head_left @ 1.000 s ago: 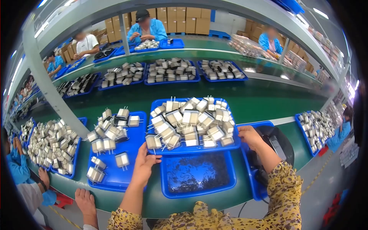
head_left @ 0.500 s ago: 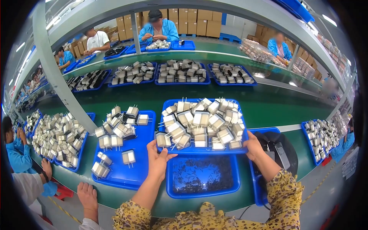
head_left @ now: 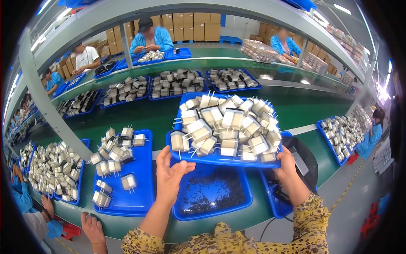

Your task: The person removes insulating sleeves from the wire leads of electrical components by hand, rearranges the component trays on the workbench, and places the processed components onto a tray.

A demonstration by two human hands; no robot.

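Note:
A blue tray [head_left: 228,162] heaped with white two-pin power adapters [head_left: 232,120] is lifted between my two hands. My left hand [head_left: 170,173] grips its near left corner, thumb along the front wall. At the near right corner my right hand [head_left: 287,164] grips the rim, its fingers partly hidden beneath. Under the raised tray lies another blue tray [head_left: 213,214], partly covered, holding many small dark pieces [head_left: 211,192]. To the left, a third blue tray [head_left: 139,180] carries loose adapters [head_left: 112,152], mostly toward its far end.
On the right, a blue tray [head_left: 282,208] holds a black object and cables. Filled adapter trays stand at far left [head_left: 55,169], far right [head_left: 342,137] and along the shelf behind [head_left: 176,82]. A neighbour's hand [head_left: 93,228] rests at the table edge. A grey post [head_left: 50,97] rises left.
The held tray has come up and closer, tilting slightly down to the right, showing more of the tray of dark pieces. The view has turned right. Both hands keep their grip.

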